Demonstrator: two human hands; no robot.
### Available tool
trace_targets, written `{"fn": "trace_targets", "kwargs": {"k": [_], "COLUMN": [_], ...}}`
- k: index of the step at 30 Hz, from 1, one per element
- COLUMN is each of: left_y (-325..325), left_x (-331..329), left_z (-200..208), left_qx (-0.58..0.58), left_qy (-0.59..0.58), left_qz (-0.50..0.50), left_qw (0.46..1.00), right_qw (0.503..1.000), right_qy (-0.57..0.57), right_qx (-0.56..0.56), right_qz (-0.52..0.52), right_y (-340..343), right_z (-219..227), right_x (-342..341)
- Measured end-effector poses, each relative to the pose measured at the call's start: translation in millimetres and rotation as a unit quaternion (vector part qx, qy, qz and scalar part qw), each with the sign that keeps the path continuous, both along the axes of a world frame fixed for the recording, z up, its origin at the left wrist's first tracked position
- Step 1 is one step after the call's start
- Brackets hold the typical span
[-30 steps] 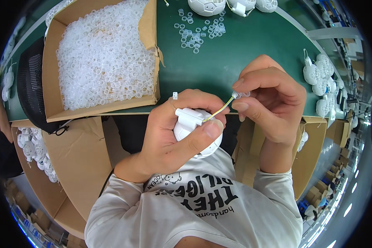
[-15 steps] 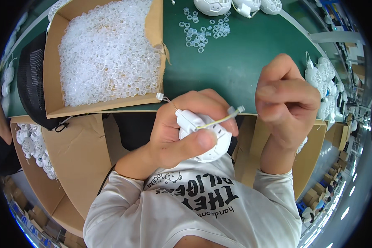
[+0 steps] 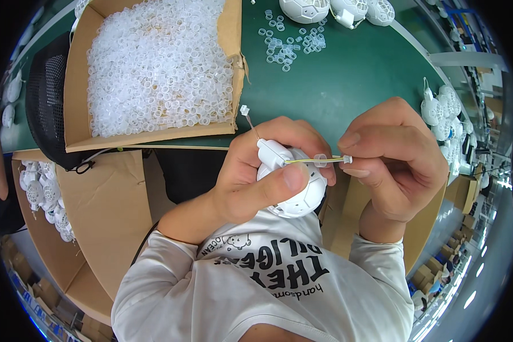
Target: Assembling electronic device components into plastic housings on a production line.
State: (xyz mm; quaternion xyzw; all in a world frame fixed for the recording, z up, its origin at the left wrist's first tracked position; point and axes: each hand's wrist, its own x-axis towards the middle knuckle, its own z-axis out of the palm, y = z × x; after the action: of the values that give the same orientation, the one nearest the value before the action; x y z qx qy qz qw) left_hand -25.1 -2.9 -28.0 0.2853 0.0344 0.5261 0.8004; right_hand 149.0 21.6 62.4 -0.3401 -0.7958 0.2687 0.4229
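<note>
My left hand is closed around a white round plastic shell with a pattern of panels on it, held above my lap at the table's front edge. From the shell a yellow-and-white cable stretches right, with a clear plastic ring around it. At the cable's end, a small white connector sits between the thumb and fingertips of my right hand. Another thin wire with a white plug sticks up past the left hand's knuckles.
An open cardboard box full of clear rings stands on the green table. Loose rings lie scattered beyond my hands, near several white shells. More shells are piled at the right, others in a lower box at left.
My right hand has come down and left to the cable's end, its fingers now at the connector. The cable has gone from slanting upward to nearly level and straight.
</note>
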Motion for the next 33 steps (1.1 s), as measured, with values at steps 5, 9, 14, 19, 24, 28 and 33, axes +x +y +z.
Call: {"fn": "trace_targets", "kwargs": {"k": [5, 9, 14, 19, 24, 28, 33], "left_y": [0, -2, 8, 6, -7, 0, 6], "left_x": [-1, 9, -7, -4, 4, 4, -6], "left_z": [7, 9, 5, 4, 2, 1, -2], "left_qx": [0.001, 0.038, 0.26, 0.312, 0.077, 0.073, 0.211], "left_qy": [0.064, 0.167, 0.406, 0.46, 0.296, 0.266, 0.344], "left_qz": [-0.015, 0.079, 0.153, 0.224, 0.141, 0.149, 0.174], "left_qw": [0.998, 0.982, 0.863, 0.801, 0.942, 0.95, 0.898], "right_qw": [0.997, 0.993, 0.987, 0.992, 0.992, 0.993, 0.995], "right_qy": [-0.032, -0.046, -0.041, -0.032, -0.05, -0.033, -0.015], "right_qx": [0.059, 0.08, 0.089, 0.092, 0.08, 0.078, 0.069], "right_qz": [-0.025, -0.075, -0.124, -0.084, -0.078, -0.081, -0.07], "right_y": [-3, -12, -22, -22, -21, -19, -19], "right_z": [3, 3, -5, -5, -3, -6, -11], "right_x": [7, 6, 3, 6, 3, -1, -8]}}
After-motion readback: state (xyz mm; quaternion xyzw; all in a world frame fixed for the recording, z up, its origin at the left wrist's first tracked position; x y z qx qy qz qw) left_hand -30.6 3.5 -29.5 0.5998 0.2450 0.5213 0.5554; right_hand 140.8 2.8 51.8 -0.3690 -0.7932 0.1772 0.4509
